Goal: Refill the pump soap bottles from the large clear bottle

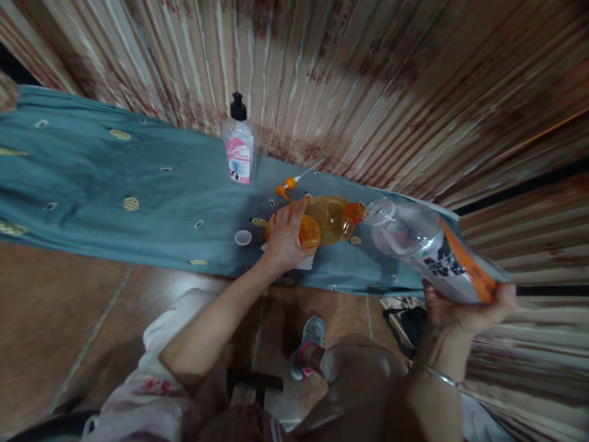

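A pleated curtain [207, 67] fills the far side and the right, and before it runs a long surface under a blue-green cloth [92, 184]. Above its right part is the large clear bottle [409, 233], tilted, its mouth towards the left and its base at the near right. The smaller amber bottle [334, 220] leans across to meet it, neck to the right; the two mouths are together or nearly so, and I cannot tell if they touch. To do this well, I would keep both necks in line, tip slowly, and grip lightly, since thin plastic may give under a squeeze. The right hand [464, 310] grasps the clear bottle near its base, palm towards it from the near side, thumb on the right and fingers tucked beneath. The left hand [288, 233] is wrapped around the amber bottle's lower part, back of the hand up, its forearm slanting in from the near left with the elbow bent. Farther left stands a pump bottle [240, 153] with a pink label; right of it lies an orange pump head [289, 184], its tube pointing far right. Smallest is a white cap [243, 237], left of the left hand.
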A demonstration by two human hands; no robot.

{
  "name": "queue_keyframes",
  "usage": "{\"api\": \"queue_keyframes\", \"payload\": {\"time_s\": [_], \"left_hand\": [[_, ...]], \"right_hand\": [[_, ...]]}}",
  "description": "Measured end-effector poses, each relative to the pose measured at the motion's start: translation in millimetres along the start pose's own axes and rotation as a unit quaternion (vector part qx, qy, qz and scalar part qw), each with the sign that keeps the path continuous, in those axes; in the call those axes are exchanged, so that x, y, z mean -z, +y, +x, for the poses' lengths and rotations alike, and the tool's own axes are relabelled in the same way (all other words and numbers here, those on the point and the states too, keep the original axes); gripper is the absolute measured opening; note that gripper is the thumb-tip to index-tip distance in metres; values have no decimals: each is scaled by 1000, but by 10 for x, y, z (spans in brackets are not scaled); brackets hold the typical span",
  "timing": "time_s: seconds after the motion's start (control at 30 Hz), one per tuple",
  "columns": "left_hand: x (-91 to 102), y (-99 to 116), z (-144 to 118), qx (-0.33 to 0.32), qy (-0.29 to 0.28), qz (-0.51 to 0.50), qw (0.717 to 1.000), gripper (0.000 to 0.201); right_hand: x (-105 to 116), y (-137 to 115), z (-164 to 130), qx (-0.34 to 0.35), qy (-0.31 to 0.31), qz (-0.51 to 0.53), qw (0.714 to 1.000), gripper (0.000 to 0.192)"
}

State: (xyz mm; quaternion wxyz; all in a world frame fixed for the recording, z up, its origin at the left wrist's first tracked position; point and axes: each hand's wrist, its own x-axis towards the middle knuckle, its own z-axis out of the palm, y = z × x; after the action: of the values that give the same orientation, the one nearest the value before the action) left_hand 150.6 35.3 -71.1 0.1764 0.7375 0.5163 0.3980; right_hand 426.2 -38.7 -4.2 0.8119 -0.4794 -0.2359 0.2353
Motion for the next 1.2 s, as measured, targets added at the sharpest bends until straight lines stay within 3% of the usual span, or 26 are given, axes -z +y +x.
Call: {"api": "queue_keyframes", "payload": {"time_s": [1.2], "left_hand": [[-5, -11, -7, -14, 5, 6, 1000, 100]], "right_hand": [[11, -4, -14, -6, 5, -12, 1000, 53]]}}
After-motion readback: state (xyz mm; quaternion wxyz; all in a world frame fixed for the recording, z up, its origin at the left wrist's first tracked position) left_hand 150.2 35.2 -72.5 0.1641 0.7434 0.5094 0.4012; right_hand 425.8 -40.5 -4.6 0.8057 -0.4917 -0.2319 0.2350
